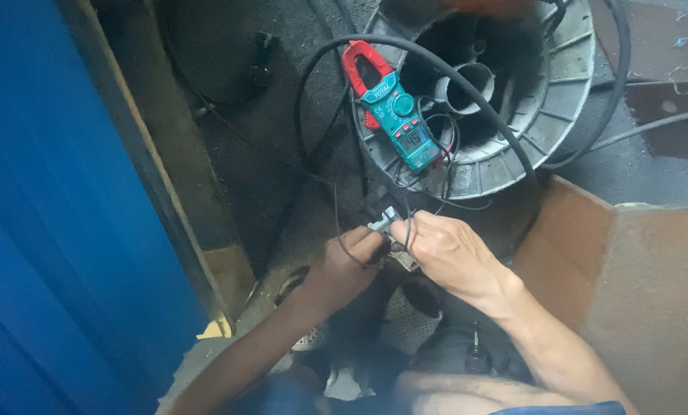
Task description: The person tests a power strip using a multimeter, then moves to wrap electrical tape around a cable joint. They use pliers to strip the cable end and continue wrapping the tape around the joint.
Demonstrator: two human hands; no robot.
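My left hand (pixel 345 265) and my right hand (pixel 452 257) meet low in the middle of the head view, both pinched on a small grey connector (pixel 384 223) with thin black wires (pixel 336 223) running from it. Just beyond them a teal clamp meter with red jaws (pixel 394 107) lies tilted on the rim of a round grey ribbed metal housing (pixel 528 115). The meter's thin leads (pixel 444 165) trail down toward my fingers. A thick black cable (pixel 436 65) arcs over the meter and housing.
A blue panel (pixel 52 230) with a rusty frame edge (pixel 159 177) fills the left. A brown cardboard box (pixel 636 284) stands at the right. The floor is dark and grimy. A perforated shoe (pixel 409 319) and a dark tool (pixel 475 357) lie under my arms.
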